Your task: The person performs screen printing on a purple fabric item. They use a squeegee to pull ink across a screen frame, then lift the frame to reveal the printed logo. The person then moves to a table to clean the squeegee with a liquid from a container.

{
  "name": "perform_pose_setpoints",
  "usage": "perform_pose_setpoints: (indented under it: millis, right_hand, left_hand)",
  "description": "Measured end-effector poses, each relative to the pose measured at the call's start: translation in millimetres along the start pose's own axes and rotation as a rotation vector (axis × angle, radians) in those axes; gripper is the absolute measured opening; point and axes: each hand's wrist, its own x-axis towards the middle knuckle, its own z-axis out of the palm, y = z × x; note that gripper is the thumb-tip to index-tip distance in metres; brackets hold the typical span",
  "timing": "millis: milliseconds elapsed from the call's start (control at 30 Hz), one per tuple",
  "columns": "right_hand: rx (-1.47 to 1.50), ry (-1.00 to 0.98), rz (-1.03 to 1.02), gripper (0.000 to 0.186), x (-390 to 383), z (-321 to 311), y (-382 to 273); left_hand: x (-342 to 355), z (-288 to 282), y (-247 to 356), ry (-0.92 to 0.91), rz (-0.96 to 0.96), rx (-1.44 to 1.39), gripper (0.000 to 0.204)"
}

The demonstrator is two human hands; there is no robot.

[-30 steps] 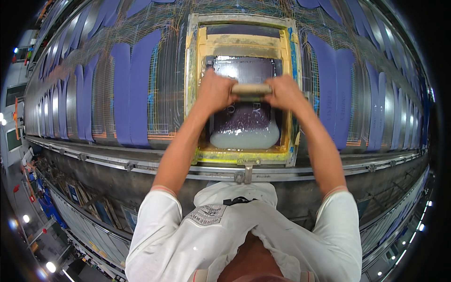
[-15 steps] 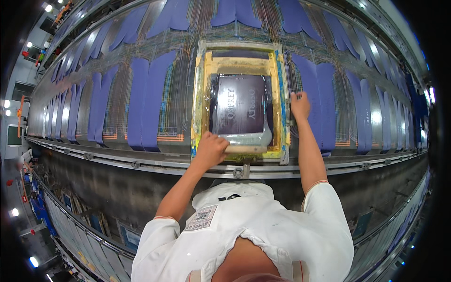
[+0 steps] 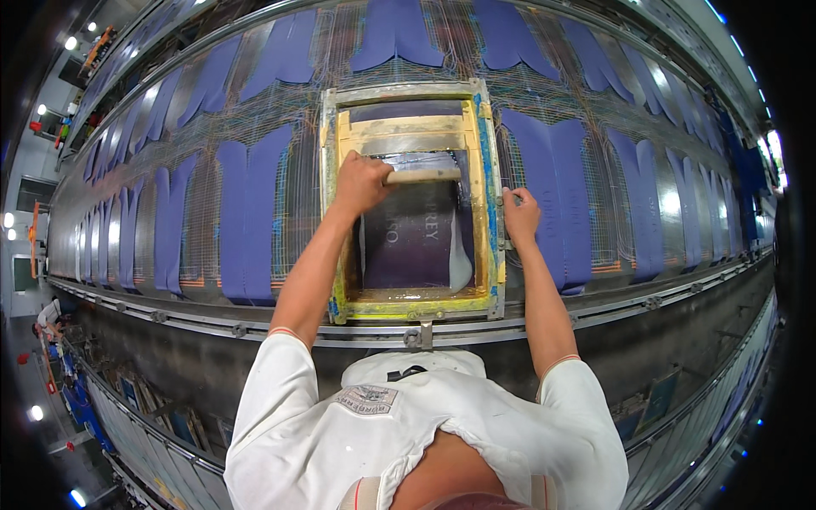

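Observation:
A screen printing frame, its wood and metal border smeared yellow and blue, lies on the long table over a purple piece. My left hand is shut on the left end of a squeegee, whose pale wooden bar lies crosswise in the far part of the screen. Pale, glossy ink is pooled along the screen's near right side. Beside the frame's right edge is my right hand. Its fingers are curled together by a small metal fitting; what they grip is hidden.
Rows of purple cut pieces lie along the table on both sides, with thin coloured lines between them. A metal rail with clamps runs along the near edge. Another person stands far left.
My left hand has pushed the squeegee from the near end of the screen to the far part. My right hand stays by the frame's right edge. The whole view has shifted slightly.

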Motion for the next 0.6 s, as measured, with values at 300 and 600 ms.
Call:
perform_pose_setpoints:
  millis: [300,600]
  right_hand:
    - [0.067,-0.001,-0.073,0.029,-38,9,-38]
    - [0.234,-0.04,-0.118,0.029,-130,135,-151]
  left_hand:
    - [-202,-30,89,0.174,-0.026,-0.026,0.027]
    - [-282,-147,-20,-0.008,-0.25,0.069,0.033]
